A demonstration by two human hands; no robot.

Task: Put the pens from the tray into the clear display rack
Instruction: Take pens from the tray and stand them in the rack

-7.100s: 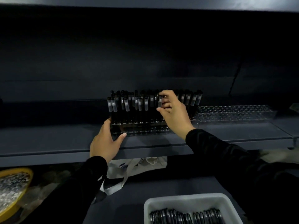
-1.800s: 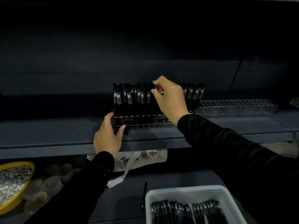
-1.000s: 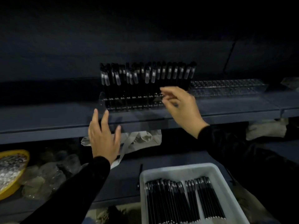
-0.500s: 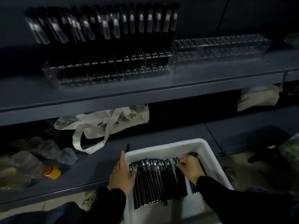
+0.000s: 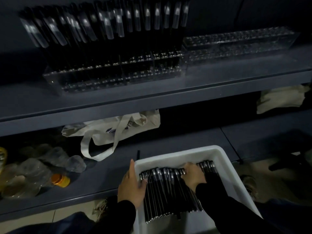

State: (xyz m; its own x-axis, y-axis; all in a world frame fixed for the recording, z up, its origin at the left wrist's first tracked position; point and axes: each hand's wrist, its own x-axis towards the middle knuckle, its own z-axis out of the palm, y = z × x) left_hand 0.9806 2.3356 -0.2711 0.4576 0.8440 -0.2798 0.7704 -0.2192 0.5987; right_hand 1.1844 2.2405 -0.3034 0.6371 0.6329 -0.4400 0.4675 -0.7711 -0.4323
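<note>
- I see my left hand (image 5: 130,186) at 7 o'clock, gripping the left wall of the white tray (image 5: 224,168), thumb inside against the pens, fingers outside.
- My right hand (image 5: 194,176) lies knuckles-up on the loose pens (image 5: 162,191) in the tray at 6 o'clock, fingers curled down among the caps; I cannot tell whether it pinches 1.
- The clear display rack (image 5: 104,76) stands on the upper shelf (image 5: 152,97) at 11 o'clock, packed with upright pens.
- A 2nd clear rack (image 5: 236,43) sits just right of it, at 1 o'clock.
- A cloth bag (image 5: 118,130) lies on the lower shelf, at 10 o'clock from the tray.
</note>
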